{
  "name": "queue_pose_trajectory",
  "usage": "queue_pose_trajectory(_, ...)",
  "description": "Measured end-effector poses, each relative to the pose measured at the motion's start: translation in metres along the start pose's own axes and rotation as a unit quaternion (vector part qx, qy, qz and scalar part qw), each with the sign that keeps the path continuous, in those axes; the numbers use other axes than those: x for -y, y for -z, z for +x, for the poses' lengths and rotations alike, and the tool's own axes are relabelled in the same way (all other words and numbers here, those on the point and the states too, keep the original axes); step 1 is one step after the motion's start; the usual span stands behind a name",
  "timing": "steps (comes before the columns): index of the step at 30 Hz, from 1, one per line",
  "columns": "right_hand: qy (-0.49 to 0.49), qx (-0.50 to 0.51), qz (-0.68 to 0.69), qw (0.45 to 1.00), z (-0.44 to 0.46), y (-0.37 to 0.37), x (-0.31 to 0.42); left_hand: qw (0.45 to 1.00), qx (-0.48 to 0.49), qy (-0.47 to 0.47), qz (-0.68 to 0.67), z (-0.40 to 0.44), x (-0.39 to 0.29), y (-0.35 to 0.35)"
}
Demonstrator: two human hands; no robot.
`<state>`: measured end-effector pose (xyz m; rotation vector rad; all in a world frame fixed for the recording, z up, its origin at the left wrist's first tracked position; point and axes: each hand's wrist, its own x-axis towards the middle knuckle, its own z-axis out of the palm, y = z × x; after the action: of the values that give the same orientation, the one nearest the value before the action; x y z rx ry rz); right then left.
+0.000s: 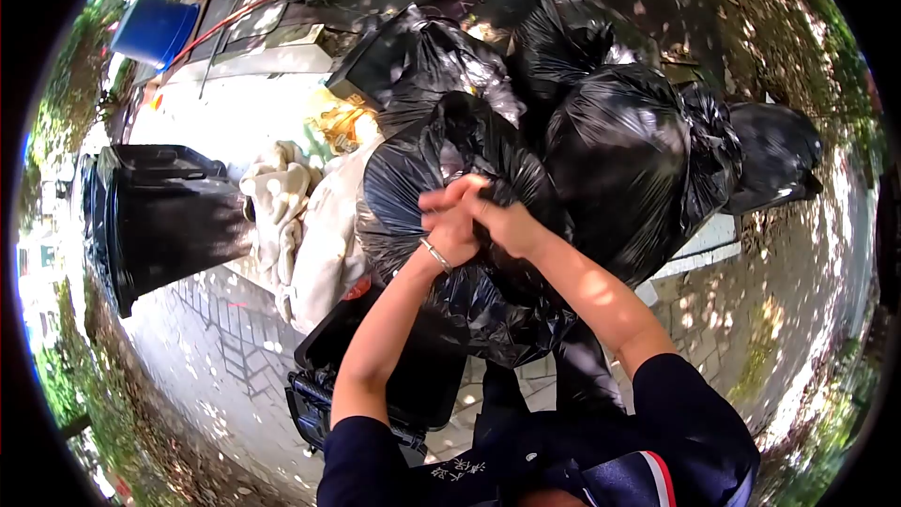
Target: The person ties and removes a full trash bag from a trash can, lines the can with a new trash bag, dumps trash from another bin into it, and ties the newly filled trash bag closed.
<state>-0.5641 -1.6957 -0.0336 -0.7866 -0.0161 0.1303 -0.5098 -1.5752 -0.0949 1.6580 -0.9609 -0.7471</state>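
Observation:
A full black garbage bag (404,169) stands directly in front of me, its top gathered into creases. My right hand (507,225) is closed around the bunched black plastic at its neck. Pressed close against it, my left hand (452,233) also grips the bag's neck, its fingers curled and somewhat blurred; a light bracelet (435,255) circles that wrist. The two hands overlap, so part of the plastic between them is hidden. Below my forearms, loose shiny folds of black plastic (497,310) hang near my legs.
Several more full black bags (615,150) crowd the back and right. At left are a black bin (174,216) lying on its side and pale sacks (324,244). An open black bin (422,380) is by my left arm. A blue bucket (158,30) is farther back.

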Motion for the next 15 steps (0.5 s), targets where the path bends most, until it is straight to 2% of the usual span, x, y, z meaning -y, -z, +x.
queue_pose_trajectory(1, 0.025, -0.025, 0.093, 0.995, 0.005, 0.006, -0.007, 0.993, 0.015, -0.106, 0.043, 0.002, -0.003, 0.002)
queue_pose_trajectory(2, 0.030, -0.036, 0.086, 0.995, 0.010, 0.008, -0.006, 0.994, 0.088, 0.054, 0.021, 0.005, -0.019, 0.014)
queue_pose_trajectory(3, 0.035, -0.048, 0.080, 0.995, 0.014, 0.005, -0.001, 0.964, 0.158, 0.212, -0.003, 0.007, -0.036, 0.025)
queue_pose_trajectory(4, 0.017, -0.086, 0.072, 0.994, 0.015, -0.001, 0.005, 0.968, 0.153, 0.158, -0.125, 0.003, -0.011, 0.027)
queue_pose_trajectory(5, 0.063, -0.107, 0.018, 0.992, 0.020, 0.001, 0.002, 0.955, 0.130, 0.123, -0.237, 0.004, -0.040, 0.030)
queue_pose_trajectory(7, 0.164, -0.007, -0.238, 0.957, 0.026, 0.007, -0.001, 0.975, 0.177, 0.105, -0.082, 0.005, -0.053, 0.033)
queue_pose_trajectory(8, 0.141, 0.040, -0.295, 0.944, 0.024, -0.005, -0.002, 0.929, 0.307, 0.199, 0.047, 0.009, -0.053, 0.028)
queue_pose_trajectory(9, 0.163, 0.090, -0.500, 0.846, 0.020, -0.013, 0.001, 0.991, 0.026, 0.000, -0.128, -0.019, 0.007, 0.001)
queue_pose_trajectory(10, 0.153, 0.134, -0.567, 0.798, 0.017, -0.014, -0.001, 0.991, 0.026, -0.001, -0.129, -0.018, 0.014, -0.005)
queue_pose_trajectory(12, 0.153, 0.201, -0.666, 0.702, 0.015, -0.010, -0.004, 0.991, -0.045, 0.003, -0.127, -0.011, 0.021, -0.020)
queue_pose_trajectory(15, 0.140, 0.212, -0.660, 0.707, 0.014, 0.003, 0.027, 0.980, -0.156, 0.009, -0.122, -0.004, 0.015, -0.030)
